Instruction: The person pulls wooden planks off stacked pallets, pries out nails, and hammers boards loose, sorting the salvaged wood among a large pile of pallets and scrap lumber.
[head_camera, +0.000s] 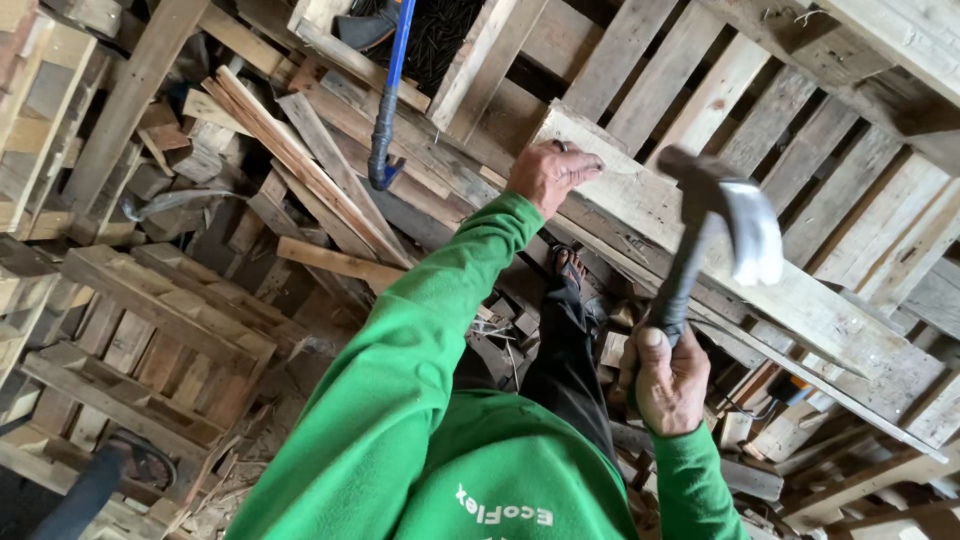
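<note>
Hammer (715, 225) raised in our right hand (668, 378), grip closed round its handle, while our left hand (545, 175) presses flat and open on the pallet board (640, 205) farther off. We judge a strike is being readied; the blow must land clear of those fingers.

Bright green long sleeves (420, 340) with pale print at the chest, dark trousers (565, 370), an open sandal (568, 265).
</note>
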